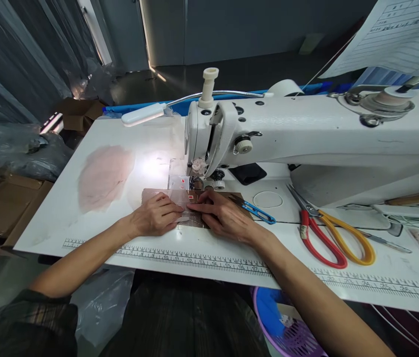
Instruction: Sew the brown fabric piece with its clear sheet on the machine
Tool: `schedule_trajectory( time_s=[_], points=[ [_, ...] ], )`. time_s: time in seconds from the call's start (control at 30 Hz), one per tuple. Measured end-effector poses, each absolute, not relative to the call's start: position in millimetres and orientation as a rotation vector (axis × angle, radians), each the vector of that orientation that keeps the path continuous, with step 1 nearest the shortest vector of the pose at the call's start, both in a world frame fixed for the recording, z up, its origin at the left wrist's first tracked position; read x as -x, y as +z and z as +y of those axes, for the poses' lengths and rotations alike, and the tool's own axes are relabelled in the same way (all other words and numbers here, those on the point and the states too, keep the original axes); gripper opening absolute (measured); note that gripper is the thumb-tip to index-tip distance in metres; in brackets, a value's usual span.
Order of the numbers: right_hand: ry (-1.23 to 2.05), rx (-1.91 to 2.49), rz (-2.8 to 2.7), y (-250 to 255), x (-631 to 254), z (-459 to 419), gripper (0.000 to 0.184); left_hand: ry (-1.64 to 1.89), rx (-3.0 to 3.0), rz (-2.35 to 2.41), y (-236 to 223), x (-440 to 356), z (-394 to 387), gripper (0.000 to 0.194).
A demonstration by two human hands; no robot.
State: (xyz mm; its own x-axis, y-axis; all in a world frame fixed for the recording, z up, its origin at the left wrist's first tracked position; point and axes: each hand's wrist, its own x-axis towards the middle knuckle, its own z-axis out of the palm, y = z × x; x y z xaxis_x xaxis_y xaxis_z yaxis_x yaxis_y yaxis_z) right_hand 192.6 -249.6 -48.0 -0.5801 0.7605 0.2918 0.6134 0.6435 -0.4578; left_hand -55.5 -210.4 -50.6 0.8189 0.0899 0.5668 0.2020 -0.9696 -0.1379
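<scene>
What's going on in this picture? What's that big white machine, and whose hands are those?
The big white machine is a sewing machine. There's just one picture, taken by a camera on a person's head, looking forward and down. So the left hand and right hand belong to the person wearing it. No robot here!

Both hands rest on a brown piece near the machine's sewing end. I can't tell how firm their grip is.

On the white table you can also see red-and-yellow-handled scissors, small blue snips and printed ruler marks. A little white lamp points over it.
</scene>
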Motion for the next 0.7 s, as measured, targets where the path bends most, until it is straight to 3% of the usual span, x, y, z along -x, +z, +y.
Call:
schedule_trajectory(
  time_s=[0.3,0.43,0.5,0.7],
  points=[
    [0.355,1.093,-2.467,-45.4,-188.8,-252.4,0.040,-0.835,2.876,-0.289,-48.9,57.0,-213.4,0.016],
    [0.401,1.107,-2.442,-44.7,-188.7,-251.6,0.039,-0.789,3.047,-0.530,-32.6,60.7,-209.4,0.057],
    [0.414,1.096,-2.429,-44.5,-188.6,-251.4,0.038,-0.802,3.072,-0.636,-28.5,61.9,-203.2,0.066],
    [0.429,1.100,-2.416,-44.0,-187.8,-252.3,0.037,-0.772,3.103,-0.638,-37.7,59.9,-191.5,0.062]
  ],
)
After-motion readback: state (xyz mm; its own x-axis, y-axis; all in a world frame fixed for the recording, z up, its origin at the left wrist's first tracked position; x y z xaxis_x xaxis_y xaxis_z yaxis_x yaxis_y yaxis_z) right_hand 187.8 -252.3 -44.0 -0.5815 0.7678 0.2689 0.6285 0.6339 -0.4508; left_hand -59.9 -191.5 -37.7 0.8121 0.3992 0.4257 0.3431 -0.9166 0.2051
